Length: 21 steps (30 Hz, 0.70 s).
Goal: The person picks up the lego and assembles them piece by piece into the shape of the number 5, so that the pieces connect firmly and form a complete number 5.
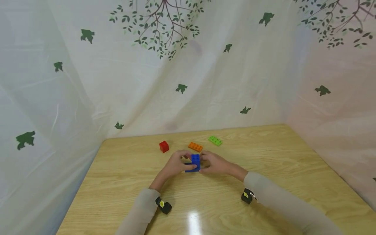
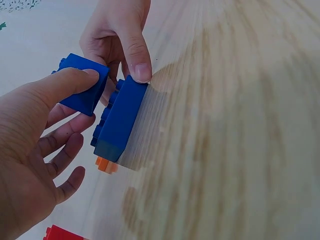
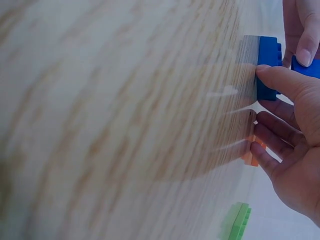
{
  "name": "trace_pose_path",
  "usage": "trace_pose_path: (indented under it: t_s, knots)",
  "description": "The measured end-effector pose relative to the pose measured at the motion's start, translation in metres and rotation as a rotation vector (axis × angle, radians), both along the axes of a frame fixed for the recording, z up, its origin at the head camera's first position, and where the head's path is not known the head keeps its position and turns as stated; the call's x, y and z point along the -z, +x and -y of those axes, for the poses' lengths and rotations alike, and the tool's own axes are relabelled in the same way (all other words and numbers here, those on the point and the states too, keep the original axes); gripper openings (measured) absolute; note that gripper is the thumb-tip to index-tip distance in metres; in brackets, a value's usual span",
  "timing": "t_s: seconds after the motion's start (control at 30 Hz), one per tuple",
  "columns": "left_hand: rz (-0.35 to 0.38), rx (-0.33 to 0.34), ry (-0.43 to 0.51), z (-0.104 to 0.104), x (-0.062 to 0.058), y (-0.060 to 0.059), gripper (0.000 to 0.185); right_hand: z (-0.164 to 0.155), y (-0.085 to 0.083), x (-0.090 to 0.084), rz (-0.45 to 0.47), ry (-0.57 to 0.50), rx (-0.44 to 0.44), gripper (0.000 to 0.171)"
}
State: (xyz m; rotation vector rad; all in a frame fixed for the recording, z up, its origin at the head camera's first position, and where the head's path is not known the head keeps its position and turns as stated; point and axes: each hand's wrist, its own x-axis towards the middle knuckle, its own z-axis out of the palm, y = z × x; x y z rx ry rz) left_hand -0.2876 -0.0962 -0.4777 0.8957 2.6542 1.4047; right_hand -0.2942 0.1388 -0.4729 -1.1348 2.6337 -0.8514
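My left hand (image 1: 177,164) pinches a smaller blue toy brick (image 2: 82,103) between thumb and fingers. This brick is tilted in the left wrist view, just off the studded side of a longer blue toy brick (image 2: 121,120) standing on the table. At one end of the longer brick, my right hand (image 1: 216,163) grips it, its thumb pressed on the side near the tabletop. From the right wrist, the longer brick (image 3: 267,50) shows beyond the thumb, and part of the smaller brick (image 3: 311,69) appears under the left thumb. Fingers partly hide both bricks.
Behind the hands on the wooden table (image 1: 123,182) lie a red brick (image 1: 164,147), a flat orange brick (image 1: 195,147) and a flat green brick (image 1: 215,140). A pale curtain (image 1: 205,107) with leaf and bird prints hangs around the table's back and sides.
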Motion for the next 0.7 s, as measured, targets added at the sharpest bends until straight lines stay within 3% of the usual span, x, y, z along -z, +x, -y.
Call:
trace_pose_path:
  t_s: [0.47,0.7]
  knots:
    - [0.038,-0.018,-0.008,-0.0001,-0.0012,0.0015,0.031,0.0001,-0.0016,0.0006,-0.007,0.014,0.001,0.035]
    - [0.017,-0.007,0.003,0.0000,0.0004,0.0018,0.030,0.0001,-0.0018,0.0008,-0.017,0.027,0.004,0.035]
